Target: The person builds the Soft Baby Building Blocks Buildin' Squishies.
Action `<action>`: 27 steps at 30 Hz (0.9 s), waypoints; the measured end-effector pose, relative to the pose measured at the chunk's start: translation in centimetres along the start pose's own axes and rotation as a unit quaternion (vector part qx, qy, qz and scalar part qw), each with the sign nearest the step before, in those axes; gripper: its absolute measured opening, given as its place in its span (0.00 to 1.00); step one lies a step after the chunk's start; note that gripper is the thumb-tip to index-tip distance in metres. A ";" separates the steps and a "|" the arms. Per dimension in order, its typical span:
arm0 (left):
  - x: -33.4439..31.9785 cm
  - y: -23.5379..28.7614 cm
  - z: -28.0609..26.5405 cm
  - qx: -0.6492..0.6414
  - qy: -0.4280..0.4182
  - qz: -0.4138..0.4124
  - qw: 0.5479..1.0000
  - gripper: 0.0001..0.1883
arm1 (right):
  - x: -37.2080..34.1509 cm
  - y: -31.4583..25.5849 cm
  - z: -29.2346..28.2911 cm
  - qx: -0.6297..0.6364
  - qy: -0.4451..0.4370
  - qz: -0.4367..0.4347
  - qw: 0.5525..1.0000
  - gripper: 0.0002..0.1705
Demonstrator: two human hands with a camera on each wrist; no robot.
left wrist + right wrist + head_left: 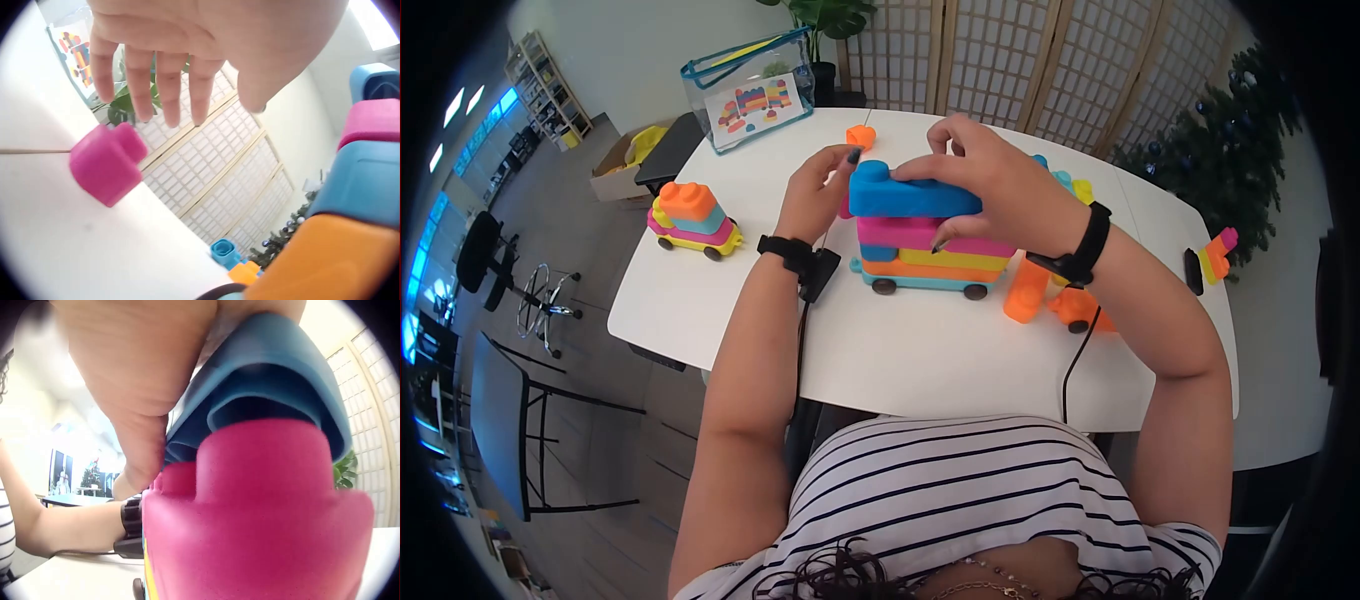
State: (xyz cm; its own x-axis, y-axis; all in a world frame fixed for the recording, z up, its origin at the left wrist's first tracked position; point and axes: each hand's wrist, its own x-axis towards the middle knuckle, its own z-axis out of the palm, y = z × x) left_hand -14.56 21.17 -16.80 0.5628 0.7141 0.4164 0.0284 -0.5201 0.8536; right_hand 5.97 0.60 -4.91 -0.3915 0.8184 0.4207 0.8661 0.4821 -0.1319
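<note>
Blue block (912,198) gripped over wagon (932,268)

Head view: right hand (1022,190) holds it above the wagon on the bench (900,355).
Left wrist view: left hand (200,44), fingers straight, near a pink block (106,164).
Right wrist view: blue block tilts over pink studs (265,456).

With both arms reaching forward, a person holds the left hand (825,185) open, fingers (169,90) extended and slightly parted, while the right hand (1000,180) arches in a grip, the right arm (1165,305) bent sharply at the elbow
</note>
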 end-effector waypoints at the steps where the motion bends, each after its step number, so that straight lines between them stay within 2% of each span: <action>1: 0.0 0.7 -0.2 0.003 -0.004 0.003 1.000 0.29 | -0.2 0.0 0.3 -0.032 0.014 -0.024 0.999 0.42; 2: 0.1 1.8 -0.4 -0.127 -0.031 0.027 0.991 0.35 | -0.3 0.0 0.5 -0.066 0.028 -0.047 0.996 0.42; 3: 0.0 2.8 -0.6 -0.255 -0.057 0.048 0.964 0.41 | -0.4 -0.2 0.5 -0.081 0.026 -0.050 0.995 0.41; 4: -0.4 4.0 -0.7 -0.255 -0.060 0.048 0.964 0.41 | -0.6 -0.4 0.7 -0.082 0.028 -0.048 0.995 0.41; 6: -1.5 5.8 -0.5 -0.198 -0.190 0.140 0.951 0.53 | -0.9 -0.9 1.2 -0.100 0.038 -0.026 0.994 0.45; 7: -2.0 5.8 -0.3 -0.209 -0.197 0.138 0.948 0.43 | -1.1 -1.2 1.3 -0.099 0.039 -0.022 0.994 0.45; 8: -2.3 5.8 0.0 -0.210 -0.200 0.137 0.947 0.43 | -1.3 -1.5 1.3 -0.112 0.041 -0.016 0.993 0.43; 11: -2.7 6.7 1.2 -0.199 -0.189 -0.004 0.962 0.29 | -1.8 -2.1 1.3 -0.127 0.045 0.004 0.991 0.40; 16: -2.6 6.2 1.4 -0.169 -0.194 0.000 0.966 0.28 | -3.1 -1.9 3.1 -0.159 0.067 0.011 0.985 0.38; 20: -2.8 6.5 1.5 -0.151 -0.198 -0.002 0.968 0.27 | -3.8 -2.6 3.8 -0.262 0.082 -0.012 0.962 0.38; 22: -2.8 6.3 1.7 -0.147 -0.195 -0.009 0.970 0.27 | -3.4 -2.4 2.2 -0.046 0.081 -0.004 0.996 0.36; 23: -2.7 6.0 1.7 -0.156 -0.200 -0.001 0.967 0.29 | -3.0 -1.7 1.3 -0.048 0.083 -0.002 0.995 0.36; 25: -2.6 6.0 1.8 -0.168 -0.200 0.007 0.965 0.31 | -2.1 1.2 -1.0 0.128 0.167 0.072 0.975 0.30; 27: -2.7 6.3 1.6 -0.154 -0.209 -0.023 0.965 0.31 | -1.9 6.6 -2.6 0.035 0.090 0.182 0.979 0.23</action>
State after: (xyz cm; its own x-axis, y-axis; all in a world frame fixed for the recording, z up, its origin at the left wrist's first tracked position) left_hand -14.56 15.19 -13.03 0.8524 0.4491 0.2678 -0.1496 -0.2813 0.9479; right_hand 13.19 1.45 -4.27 0.0045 0.8747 0.4846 0.9125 0.1946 -0.3598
